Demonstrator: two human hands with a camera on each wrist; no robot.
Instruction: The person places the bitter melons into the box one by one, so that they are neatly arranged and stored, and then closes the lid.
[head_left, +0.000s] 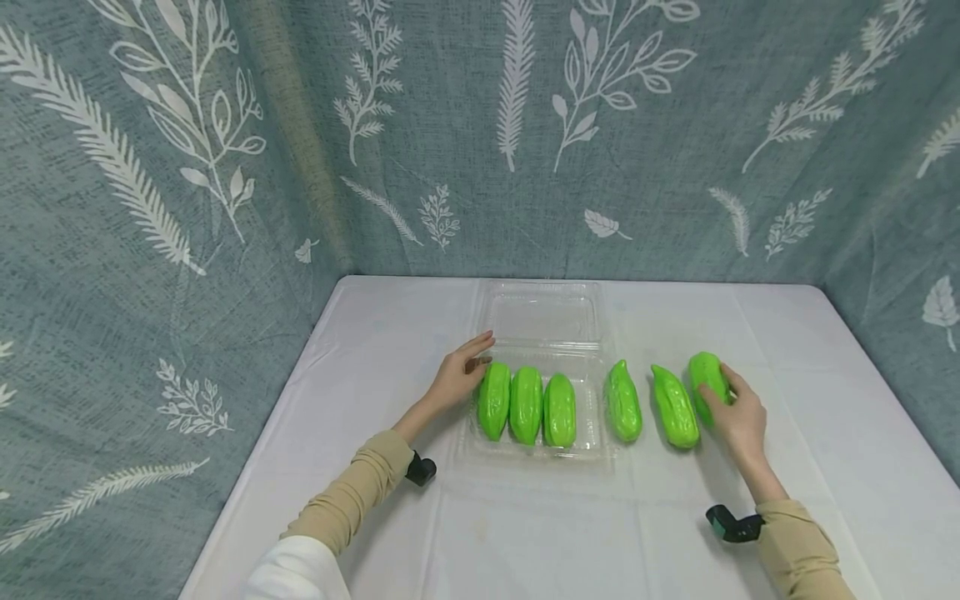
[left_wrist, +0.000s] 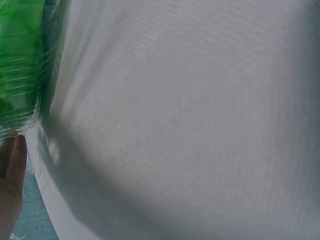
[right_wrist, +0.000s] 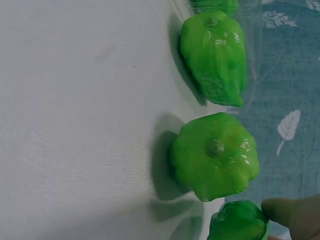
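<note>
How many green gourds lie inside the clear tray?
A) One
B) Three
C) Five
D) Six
B: three gourds lie side by side in the tray, while three more lie on the table to its right, the farthest under the right hand.

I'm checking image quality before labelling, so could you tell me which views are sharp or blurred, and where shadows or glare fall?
Head view: sharp, evenly lit, bowed at the edges; glare on the clear tray. Left wrist view: soft and very close, a dim band across the white cloth. Right wrist view: fairly sharp, gourds glossy, shadows falling to their left.
</note>
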